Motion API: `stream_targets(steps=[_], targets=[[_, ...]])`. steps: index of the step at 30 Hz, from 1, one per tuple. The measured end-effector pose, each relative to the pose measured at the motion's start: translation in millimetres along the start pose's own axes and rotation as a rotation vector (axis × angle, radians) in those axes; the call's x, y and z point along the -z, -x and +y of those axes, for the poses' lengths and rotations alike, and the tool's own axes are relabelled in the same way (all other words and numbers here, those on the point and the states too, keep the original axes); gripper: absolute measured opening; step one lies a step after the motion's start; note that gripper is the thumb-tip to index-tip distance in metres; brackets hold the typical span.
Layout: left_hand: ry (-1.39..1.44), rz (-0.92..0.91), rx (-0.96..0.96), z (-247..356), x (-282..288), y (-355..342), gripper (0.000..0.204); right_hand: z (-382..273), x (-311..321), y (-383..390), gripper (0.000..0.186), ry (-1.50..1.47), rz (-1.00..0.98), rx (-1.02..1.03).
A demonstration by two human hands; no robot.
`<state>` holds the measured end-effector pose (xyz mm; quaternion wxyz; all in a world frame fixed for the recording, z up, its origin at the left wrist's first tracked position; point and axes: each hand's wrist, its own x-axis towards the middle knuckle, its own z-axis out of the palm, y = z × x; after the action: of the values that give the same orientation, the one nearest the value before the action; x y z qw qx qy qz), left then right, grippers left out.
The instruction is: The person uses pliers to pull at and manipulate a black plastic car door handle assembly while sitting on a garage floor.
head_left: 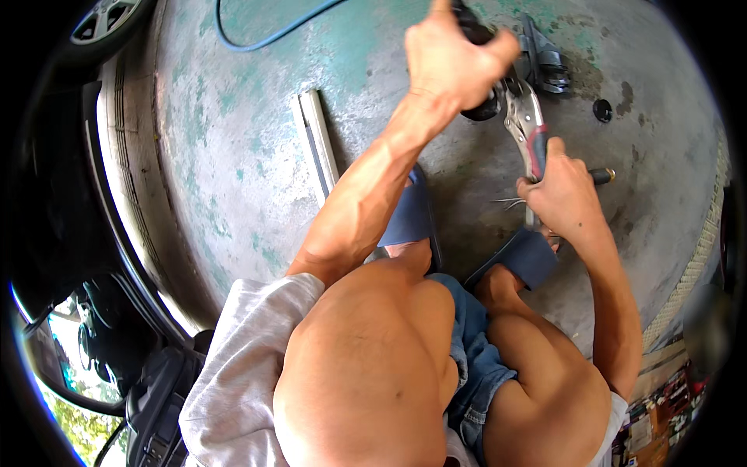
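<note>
My left hand (453, 62) is wrapped round a dark cylindrical part (481, 104) near the top of the view, slightly blurred. Locking pliers (520, 115), silver with red and black grip, reach up to the lower side of that part; their jaws are partly hidden. The pliers' handle is held in my right hand (559, 196). A silver and dark metal part (548, 61) lies on the floor just beyond. A small black round piece (603, 110) is to the right, and a black-handled tool (602, 176) shows beside my right hand.
I crouch in blue slides (406, 210) on the stained concrete floor (218, 156). A long metal rail (310, 128) lies left of my left forearm. A blue hose (249, 43) curves above it. A car wheel (101, 19) and dark bodywork border the left; assorted items (654, 420) sit at lower right.
</note>
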<state>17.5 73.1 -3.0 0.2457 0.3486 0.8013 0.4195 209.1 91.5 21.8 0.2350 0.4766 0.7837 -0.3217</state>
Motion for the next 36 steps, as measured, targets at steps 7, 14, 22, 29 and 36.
stream_targets(steps=[7, 14, 22, 29, 36], targets=[[0.633, 0.046, 0.063, 10, 17, -1, 0.024, 2, -18, 8, 0.038, -0.853, 0.04, 0.085], [0.886, -0.019, 0.111, -5, 30, 13, 0.025, 34, -26, 30, 0.041, -1.362, -0.314, 0.072], [1.168, -0.008, 0.328, -14, 59, 7, 0.024, 77, -25, 64, 0.068, -1.733, -0.215, 0.56], [1.563, -0.049, 0.485, -21, 44, 13, 0.033, 59, -7, 45, 0.072, -1.915, -0.503, 0.853], [2.028, -0.203, 0.843, -59, -18, 28, 0.047, 50, -13, 42, 0.067, -1.968, -0.344, 0.689]])
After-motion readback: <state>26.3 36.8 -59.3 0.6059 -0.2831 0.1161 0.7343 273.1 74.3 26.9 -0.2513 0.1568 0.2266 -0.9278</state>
